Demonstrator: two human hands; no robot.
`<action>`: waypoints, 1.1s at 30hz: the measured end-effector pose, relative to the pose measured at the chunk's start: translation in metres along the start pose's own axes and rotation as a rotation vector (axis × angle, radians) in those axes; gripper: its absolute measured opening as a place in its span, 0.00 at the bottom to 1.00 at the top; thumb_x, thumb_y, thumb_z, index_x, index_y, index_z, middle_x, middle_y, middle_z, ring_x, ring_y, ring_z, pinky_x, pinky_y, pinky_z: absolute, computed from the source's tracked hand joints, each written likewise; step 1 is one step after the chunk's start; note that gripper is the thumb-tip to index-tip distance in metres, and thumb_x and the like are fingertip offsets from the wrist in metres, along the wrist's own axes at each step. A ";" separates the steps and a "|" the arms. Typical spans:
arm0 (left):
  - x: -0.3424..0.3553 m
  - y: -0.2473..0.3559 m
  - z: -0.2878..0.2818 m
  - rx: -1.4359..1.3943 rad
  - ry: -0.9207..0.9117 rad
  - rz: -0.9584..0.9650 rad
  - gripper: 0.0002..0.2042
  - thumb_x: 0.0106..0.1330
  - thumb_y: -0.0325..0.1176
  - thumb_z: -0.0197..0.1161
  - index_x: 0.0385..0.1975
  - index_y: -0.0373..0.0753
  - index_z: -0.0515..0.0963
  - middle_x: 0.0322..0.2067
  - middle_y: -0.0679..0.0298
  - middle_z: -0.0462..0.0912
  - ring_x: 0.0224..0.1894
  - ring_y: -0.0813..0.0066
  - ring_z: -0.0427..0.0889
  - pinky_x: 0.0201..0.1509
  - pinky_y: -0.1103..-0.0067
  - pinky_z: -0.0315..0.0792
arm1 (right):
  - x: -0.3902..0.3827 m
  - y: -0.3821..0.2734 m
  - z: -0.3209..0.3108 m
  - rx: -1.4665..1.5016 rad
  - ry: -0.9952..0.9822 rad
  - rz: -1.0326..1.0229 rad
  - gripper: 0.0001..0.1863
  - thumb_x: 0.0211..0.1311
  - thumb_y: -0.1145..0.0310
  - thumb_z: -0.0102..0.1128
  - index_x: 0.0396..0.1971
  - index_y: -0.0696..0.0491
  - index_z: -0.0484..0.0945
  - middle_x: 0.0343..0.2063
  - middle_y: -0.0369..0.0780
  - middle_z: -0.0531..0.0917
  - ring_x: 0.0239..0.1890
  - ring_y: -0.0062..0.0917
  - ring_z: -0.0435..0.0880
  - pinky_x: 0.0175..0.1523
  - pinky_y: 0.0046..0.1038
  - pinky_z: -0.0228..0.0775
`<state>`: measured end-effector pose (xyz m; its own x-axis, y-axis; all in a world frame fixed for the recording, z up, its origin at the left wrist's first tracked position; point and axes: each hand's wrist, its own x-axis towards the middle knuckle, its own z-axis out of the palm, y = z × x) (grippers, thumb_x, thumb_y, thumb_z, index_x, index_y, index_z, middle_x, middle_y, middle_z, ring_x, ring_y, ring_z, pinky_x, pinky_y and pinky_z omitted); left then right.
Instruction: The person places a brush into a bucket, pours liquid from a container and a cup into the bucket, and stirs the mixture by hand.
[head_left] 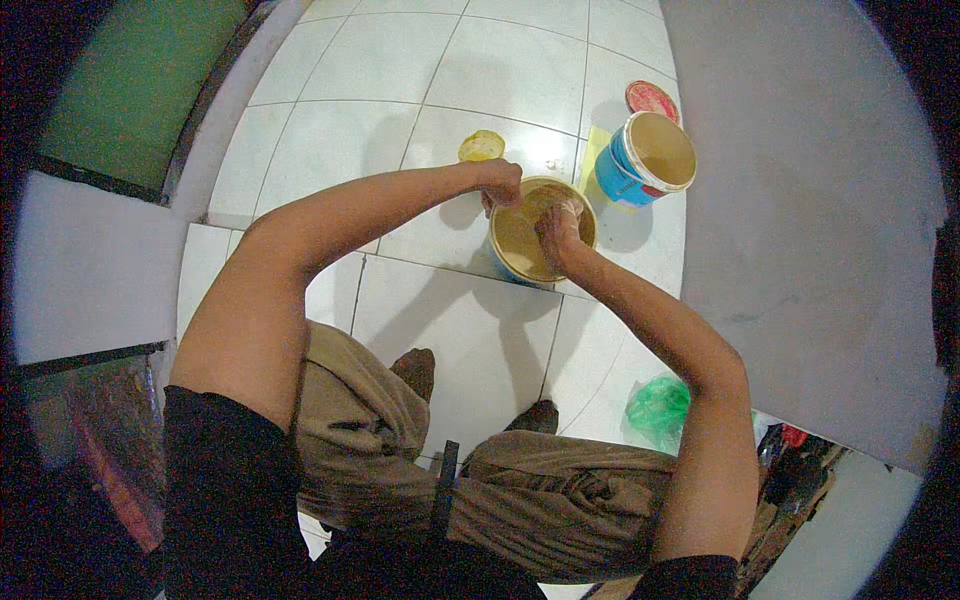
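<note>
A round bucket (512, 262) of tan, paste-like stuff stands on the white tiled floor in front of me. My left hand (500, 183) is closed on the bucket's far-left rim. My right hand (557, 226) is down inside the bucket, smeared with the tan paste; I cannot tell whether it holds anything. My knees in tan trousers are below, with my feet on the tiles.
A blue bucket (645, 158) with tan contents stands just right of the first, tilted. Behind it lies a red lid (652, 98). A yellow lid (481, 146) lies beyond my left hand. A green plastic bag (658, 407) sits near my right elbow. A grey wall (800, 200) runs along the right.
</note>
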<state>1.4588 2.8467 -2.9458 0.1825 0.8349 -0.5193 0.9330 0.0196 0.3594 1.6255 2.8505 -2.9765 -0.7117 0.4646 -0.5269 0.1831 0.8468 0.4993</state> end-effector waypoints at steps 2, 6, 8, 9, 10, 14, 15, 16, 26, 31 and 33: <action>0.004 -0.001 0.002 0.006 -0.005 -0.005 0.16 0.50 0.40 0.59 0.14 0.30 0.76 0.17 0.57 0.80 0.18 0.70 0.81 0.24 0.78 0.76 | 0.002 0.000 0.005 -0.059 -0.037 0.032 0.07 0.47 0.66 0.58 0.27 0.45 0.82 0.29 0.33 0.82 0.35 0.27 0.81 0.26 0.33 0.67; 0.011 -0.006 0.008 -0.016 0.004 0.071 0.16 0.50 0.39 0.57 0.16 0.27 0.76 0.17 0.55 0.80 0.19 0.69 0.81 0.24 0.78 0.77 | -0.015 -0.001 -0.006 0.279 -0.047 0.005 0.07 0.46 0.66 0.58 0.26 0.47 0.82 0.30 0.36 0.82 0.35 0.30 0.81 0.29 0.35 0.70; 0.017 -0.008 0.010 -0.055 0.003 0.086 0.16 0.49 0.38 0.57 0.17 0.27 0.76 0.18 0.55 0.80 0.19 0.68 0.81 0.24 0.78 0.76 | -0.021 0.006 -0.008 0.399 0.012 0.021 0.07 0.45 0.66 0.58 0.26 0.48 0.82 0.30 0.37 0.82 0.35 0.31 0.81 0.31 0.36 0.71; 0.023 -0.022 0.013 -0.044 0.015 0.143 0.17 0.49 0.39 0.57 0.16 0.26 0.76 0.18 0.54 0.80 0.19 0.68 0.81 0.24 0.77 0.76 | -0.026 0.012 -0.019 0.261 0.104 -0.171 0.07 0.44 0.67 0.58 0.26 0.48 0.81 0.30 0.38 0.82 0.35 0.31 0.81 0.33 0.35 0.72; 0.025 -0.025 0.014 -0.038 0.017 0.175 0.17 0.49 0.39 0.57 0.16 0.26 0.75 0.18 0.54 0.79 0.19 0.68 0.81 0.23 0.77 0.76 | -0.028 0.017 -0.019 0.122 0.182 -0.356 0.08 0.44 0.67 0.58 0.26 0.48 0.81 0.30 0.40 0.82 0.35 0.32 0.81 0.34 0.35 0.72; 0.025 -0.011 0.010 0.243 0.136 0.383 0.17 0.49 0.38 0.57 0.17 0.24 0.75 0.18 0.51 0.79 0.19 0.67 0.81 0.23 0.76 0.76 | -0.027 0.029 -0.001 0.234 0.505 -0.383 0.09 0.41 0.65 0.58 0.25 0.50 0.81 0.29 0.42 0.82 0.33 0.31 0.81 0.33 0.33 0.73; 0.024 0.011 0.002 0.186 0.107 0.288 0.18 0.49 0.39 0.57 0.17 0.24 0.75 0.18 0.51 0.79 0.19 0.67 0.81 0.24 0.76 0.76 | -0.022 0.029 0.020 0.360 0.593 -0.338 0.10 0.40 0.64 0.58 0.25 0.51 0.80 0.28 0.42 0.81 0.32 0.32 0.81 0.34 0.34 0.72; 0.021 0.016 -0.003 0.132 0.077 0.167 0.18 0.49 0.39 0.57 0.18 0.23 0.75 0.18 0.50 0.79 0.19 0.67 0.81 0.24 0.76 0.76 | -0.021 0.030 0.022 0.424 0.646 -0.323 0.11 0.40 0.63 0.58 0.25 0.51 0.80 0.28 0.43 0.81 0.32 0.33 0.81 0.34 0.34 0.72; 0.014 0.031 -0.017 0.025 -0.064 0.042 0.19 0.47 0.41 0.60 0.15 0.25 0.75 0.17 0.52 0.79 0.19 0.67 0.81 0.24 0.76 0.76 | -0.017 0.044 0.020 0.862 0.251 0.063 0.09 0.39 0.64 0.58 0.23 0.53 0.78 0.25 0.45 0.80 0.29 0.37 0.80 0.33 0.37 0.72; 0.026 0.032 -0.011 -0.014 -0.078 0.003 0.18 0.45 0.40 0.61 0.17 0.25 0.75 0.17 0.51 0.79 0.19 0.67 0.80 0.23 0.75 0.75 | -0.015 0.044 0.028 0.598 0.350 -0.137 0.06 0.37 0.68 0.59 0.20 0.51 0.77 0.22 0.44 0.80 0.27 0.35 0.80 0.32 0.35 0.72; 0.039 -0.016 0.009 0.044 -0.074 0.092 0.18 0.45 0.40 0.61 0.17 0.25 0.75 0.18 0.51 0.79 0.19 0.67 0.80 0.23 0.76 0.75 | -0.020 0.043 0.000 0.542 0.406 -0.250 0.05 0.39 0.69 0.58 0.20 0.51 0.77 0.21 0.43 0.80 0.26 0.35 0.80 0.32 0.35 0.73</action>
<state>1.4533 2.8740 -2.9788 0.2887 0.7893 -0.5420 0.9237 -0.0807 0.3745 1.6479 2.8776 -2.9444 -0.9528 0.1967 -0.2311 0.2180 0.9735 -0.0699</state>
